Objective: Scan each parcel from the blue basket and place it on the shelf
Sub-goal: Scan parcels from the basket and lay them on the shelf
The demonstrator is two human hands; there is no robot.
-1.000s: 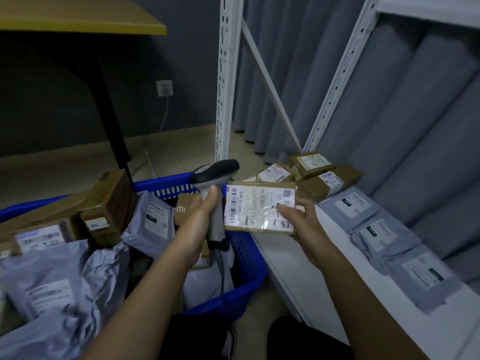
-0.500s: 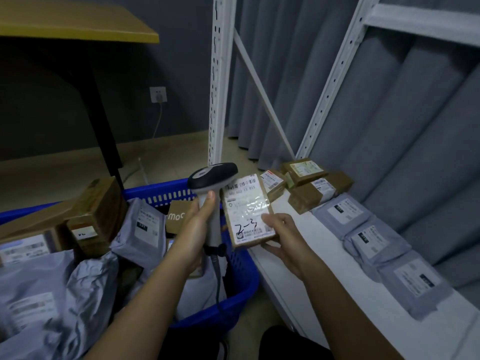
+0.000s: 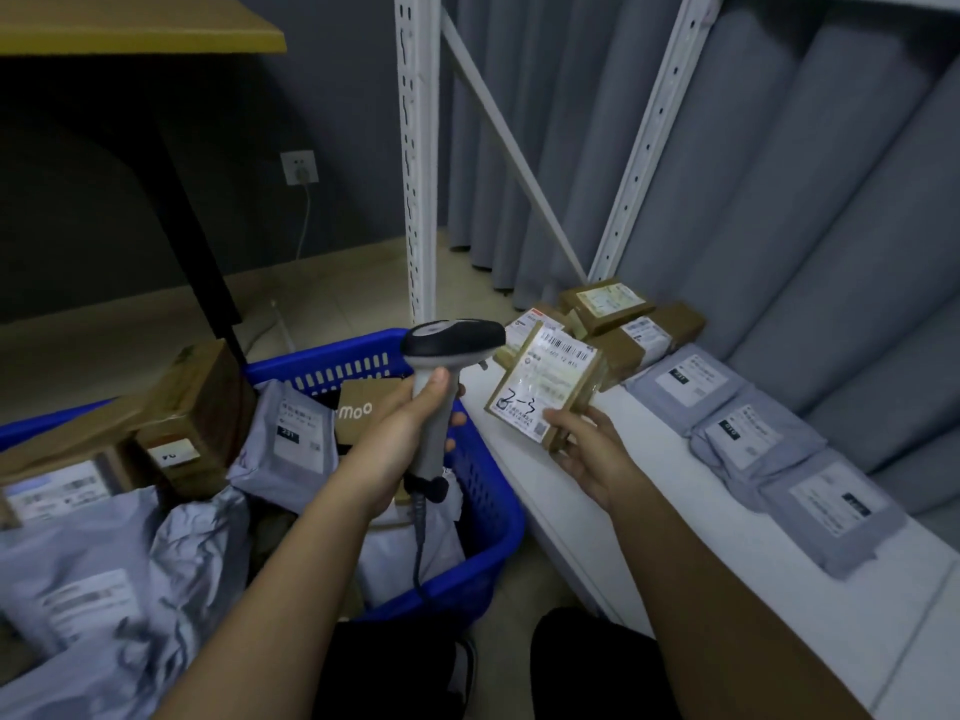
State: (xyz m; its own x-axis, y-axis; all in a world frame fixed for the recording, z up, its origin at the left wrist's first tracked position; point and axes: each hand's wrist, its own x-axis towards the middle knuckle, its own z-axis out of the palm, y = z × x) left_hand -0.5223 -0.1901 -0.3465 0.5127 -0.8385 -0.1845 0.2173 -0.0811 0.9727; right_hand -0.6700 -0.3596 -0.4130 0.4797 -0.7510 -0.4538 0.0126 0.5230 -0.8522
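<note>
Head view, hands: the left hand (image 3: pixel 402 433) grips the handle of a grey barcode scanner (image 3: pixel 447 376) at frame centre, fingers wrapped round it, head pointing right; its cable hangs down into the basket. The right hand (image 3: pixel 589 452) pinches the lower corner of a small brown parcel (image 3: pixel 545 389), thumb on the label, fingers beneath.
Parcel in hand: held tilted, just right of the scanner head and apart from it, over the left end of the shelf; its white label carries a barcode and a handwritten mark.
Blue basket (image 3: pixel 493 491): lower left of the frame, packed with grey mailer bags (image 3: pixel 104 579) and brown cartons (image 3: pixel 192 407); a tan box lettered "moo" (image 3: pixel 363 407) stands behind the left hand.
Shelf (image 3: pixel 649 543): a white board running from centre to lower right, carried by white perforated uprights (image 3: pixel 415 148) with a diagonal brace.
On the shelf: a cluster of brown boxes (image 3: pixel 644 335) at the far end; three grey mailers (image 3: pixel 753 439) in a row along the back edge, overlapping slightly.
Room: grey curtain (image 3: pixel 779 200) behind the shelf; dark wall at upper left with a white socket (image 3: pixel 298 167) and a plugged-in cable; pale tiled floor (image 3: pixel 337 298).
Worktop (image 3: pixel 135 23): yellowish top on a black leg, upper left corner.
Light: dim throughout.
</note>
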